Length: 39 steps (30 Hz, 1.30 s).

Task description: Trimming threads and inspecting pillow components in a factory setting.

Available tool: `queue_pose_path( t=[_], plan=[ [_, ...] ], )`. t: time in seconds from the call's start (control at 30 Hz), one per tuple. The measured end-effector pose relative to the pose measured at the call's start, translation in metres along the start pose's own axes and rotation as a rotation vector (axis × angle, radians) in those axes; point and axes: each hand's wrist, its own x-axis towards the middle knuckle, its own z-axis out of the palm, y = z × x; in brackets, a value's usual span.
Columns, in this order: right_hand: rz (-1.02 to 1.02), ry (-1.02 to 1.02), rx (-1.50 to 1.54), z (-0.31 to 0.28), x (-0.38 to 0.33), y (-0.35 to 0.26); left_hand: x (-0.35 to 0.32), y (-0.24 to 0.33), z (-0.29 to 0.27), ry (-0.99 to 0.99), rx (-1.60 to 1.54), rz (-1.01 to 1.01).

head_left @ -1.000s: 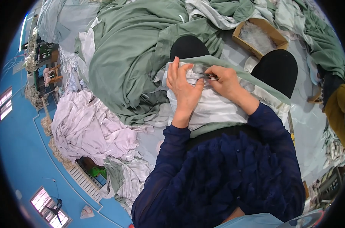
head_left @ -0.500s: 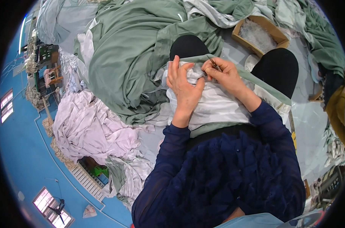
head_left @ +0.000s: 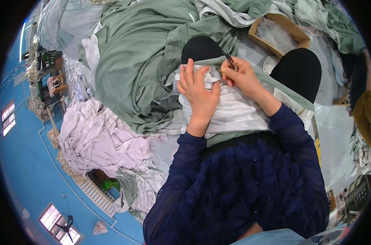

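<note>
Across my lap lies a white cloth (head_left: 234, 110) with a green border, rumpled between my hands. My left hand (head_left: 198, 92) rests on it with fingers stretched and spread, beside a bunched fold of the cloth. In my right hand (head_left: 242, 77) is a pair of small dark thread snips (head_left: 230, 61), their tips pointing up and away from me. The right thumb and index finger are pinched together at the edge of the bunched fold; whether a thread is between them is too small to tell.
A large heap of green fabric (head_left: 136, 69) fills the left and front. Pale pink-white cloth (head_left: 103, 139) is piled at left. Beyond my right knee stands a cardboard box (head_left: 271, 41) of wispy white scraps. Another person's arm (head_left: 370, 73) shows at the right edge.
My right hand has drawn slightly right, away from my left hand, and the snips now stand more upright. My left hand has stayed nearly in place. The other person's arm has shifted.
</note>
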Motion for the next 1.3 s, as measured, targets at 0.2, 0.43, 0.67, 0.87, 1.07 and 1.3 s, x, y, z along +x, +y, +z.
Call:
queue_pose_path(
  t=[0.2,0.43,0.67,0.87,1.07,1.3],
  plan=[
    [-0.123,-0.031,-0.012,0.001,-0.005,-0.006,-0.004,0.008,-0.001,0.118,0.103,0.191],
    [-0.436,-0.083,-0.365,-0.001,-0.002,-0.012,0.005,0.004,0.013,0.142,-0.143,0.286],
    [-0.328,0.027,-0.501,0.001,-0.016,-0.021,0.001,0.0,0.01,0.164,-0.202,0.184],
    [-0.455,0.038,-0.889,0.0,-0.037,-0.025,-0.007,-0.003,0.003,0.148,-0.203,0.091],
    [-0.709,0.053,-1.16,0.004,-0.042,-0.021,-0.011,-0.005,0.0,0.106,-0.301,0.02],
    [-0.848,0.088,-1.268,0.011,-0.045,-0.019,-0.014,-0.006,-0.002,0.098,-0.367,0.01]
  ],
)
